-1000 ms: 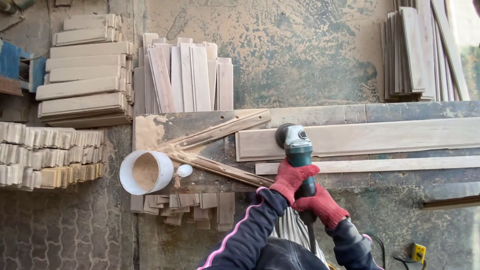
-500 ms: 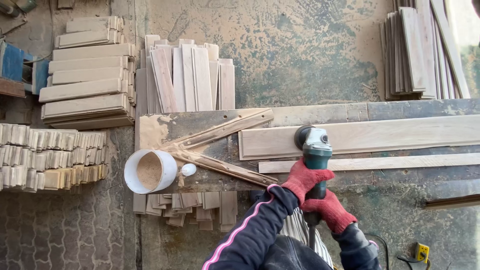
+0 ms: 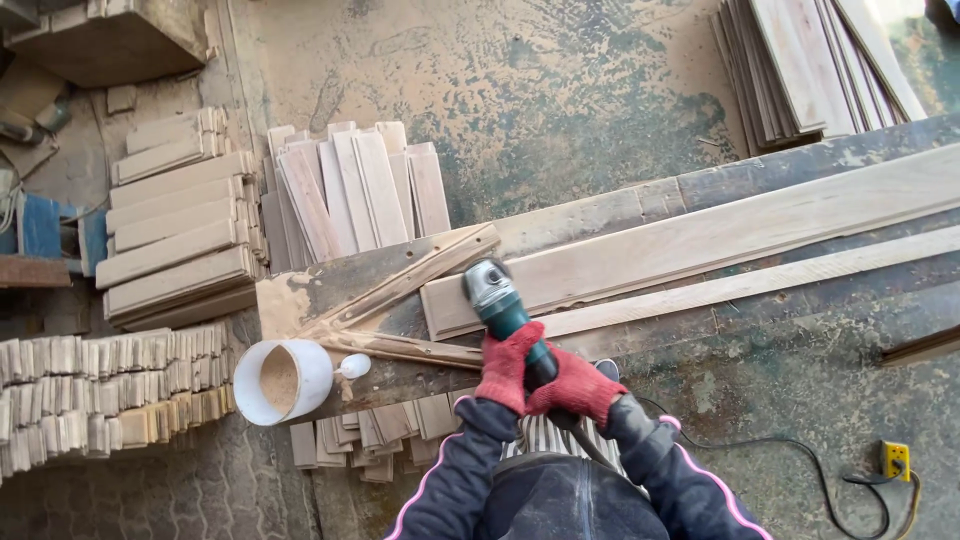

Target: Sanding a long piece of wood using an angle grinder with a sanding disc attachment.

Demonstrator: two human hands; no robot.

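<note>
Green angle grinder (image 3: 497, 300) is being gripped by red-gloved left hand (image 3: 508, 366) and right hand (image 3: 572, 384), fingers closed, on pale plank (image 3: 700, 240), frame centre.

The left hand (image 3: 507, 366) and right hand (image 3: 574, 386) wear fuzzy red gloves. Both sleeves (image 3: 445, 478) are dark blue, each with a thin pink stripe.

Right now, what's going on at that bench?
A person in red gloves holds a green angle grinder with both hands, left hand forward on the body, right hand behind it. The grinder's head sits on the left end of a long pale plank lying on the dusty workbench. A thinner strip lies beside the plank. A white bucket of sawdust sits at the bench's left end, with stacked boards on the floor.
</note>
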